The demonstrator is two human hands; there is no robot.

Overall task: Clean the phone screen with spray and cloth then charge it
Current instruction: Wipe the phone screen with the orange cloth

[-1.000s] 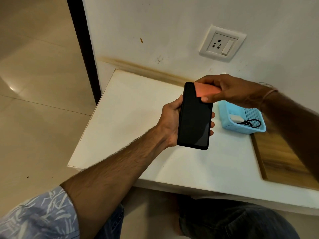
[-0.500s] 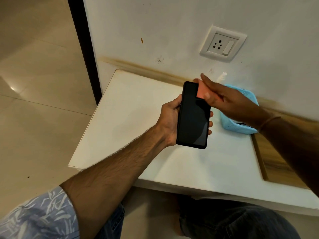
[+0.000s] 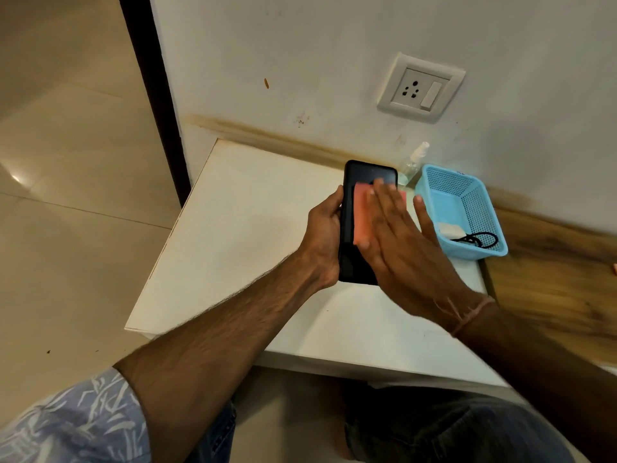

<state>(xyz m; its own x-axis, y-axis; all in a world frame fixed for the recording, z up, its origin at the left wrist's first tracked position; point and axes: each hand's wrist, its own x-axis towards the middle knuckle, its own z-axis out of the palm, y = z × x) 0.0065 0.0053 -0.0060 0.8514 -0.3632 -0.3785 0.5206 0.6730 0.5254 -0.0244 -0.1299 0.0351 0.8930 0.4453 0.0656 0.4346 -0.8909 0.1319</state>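
since half a second ago the right hand (image 3: 397,242) has slid off the top corner of the phone (image 3: 348,228) and lies flat, fingers straight, pressing the orange cloth (image 3: 362,217) on the screen. left hand (image 3: 325,235) grips the phone above the white table (image 3: 233,245). blue basket (image 3: 484,252), now uncovered, holds a white charger (image 3: 449,229) and a black cable (image 3: 482,238).

A single wide-angle view looks from the person's head forward and down, close over the white tabletop (image 3: 233,245). The left hand (image 3: 325,235) and right hand (image 3: 397,238) meet at the phone (image 3: 365,172) near mid-frame. The wall socket (image 3: 421,88) lies above, the floor (image 3: 66,228) to the left, and the knees (image 3: 450,429) along the bottom edge.
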